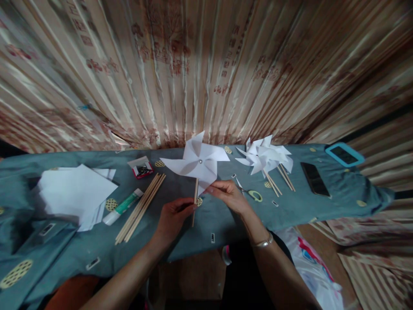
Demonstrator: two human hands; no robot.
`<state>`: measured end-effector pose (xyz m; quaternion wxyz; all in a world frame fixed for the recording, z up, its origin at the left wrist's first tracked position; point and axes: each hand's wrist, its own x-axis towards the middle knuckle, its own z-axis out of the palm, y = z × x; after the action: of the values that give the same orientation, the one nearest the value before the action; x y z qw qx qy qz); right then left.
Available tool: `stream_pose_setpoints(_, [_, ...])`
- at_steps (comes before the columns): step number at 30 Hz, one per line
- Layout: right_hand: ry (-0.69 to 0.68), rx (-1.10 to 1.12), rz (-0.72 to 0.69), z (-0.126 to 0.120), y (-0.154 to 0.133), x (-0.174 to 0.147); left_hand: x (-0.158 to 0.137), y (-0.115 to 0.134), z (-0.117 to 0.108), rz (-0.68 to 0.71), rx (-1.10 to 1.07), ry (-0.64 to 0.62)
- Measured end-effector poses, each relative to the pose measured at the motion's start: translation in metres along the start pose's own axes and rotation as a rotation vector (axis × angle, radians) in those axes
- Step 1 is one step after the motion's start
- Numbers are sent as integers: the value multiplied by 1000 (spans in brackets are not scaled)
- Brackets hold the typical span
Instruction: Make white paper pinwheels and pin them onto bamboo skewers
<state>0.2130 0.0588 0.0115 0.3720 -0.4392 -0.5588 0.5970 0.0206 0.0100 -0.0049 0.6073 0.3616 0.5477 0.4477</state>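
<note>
A white paper pinwheel [209, 167] with a small round pin at its centre stands upright before me on a thin wooden stick [196, 189]. My left hand [176, 214] pinches that stick below the blades. At the lower right blade, my right hand [227, 194] has its thumb and fingers closed on the paper edge. Finished-looking white pinwheels [265, 156] lie overlapping to the right, their sticks pointing toward me. Scissors [254, 195] with pale green handles rest just beyond my right hand.
Left of my hands are a stack of white paper [75, 189], a green-and-white glue stick [124, 206], several wooden sticks [142, 206] and a small red-edged box [142, 168] of dark pins. A phone [314, 178] and a blue-framed device [344, 154] lie right on the grey-green cloth [193, 245].
</note>
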Motion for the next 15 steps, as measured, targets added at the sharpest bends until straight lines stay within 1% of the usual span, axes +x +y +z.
stream_pose_setpoints(3, [131,9,-11,-11,0,1,0,1,0,-15,0,1])
stream_pose_setpoints(5, [185,53,-12,-14,1,4,0,1,0,-17,-8,-1])
stream_pose_setpoints(11, [263,191,-1,-10,3,11,-1,1,0,-8,-8,-2])
stream_pose_setpoints(15, [258,242,1,-9,1,11,-2,2,0,-3,15,-10])
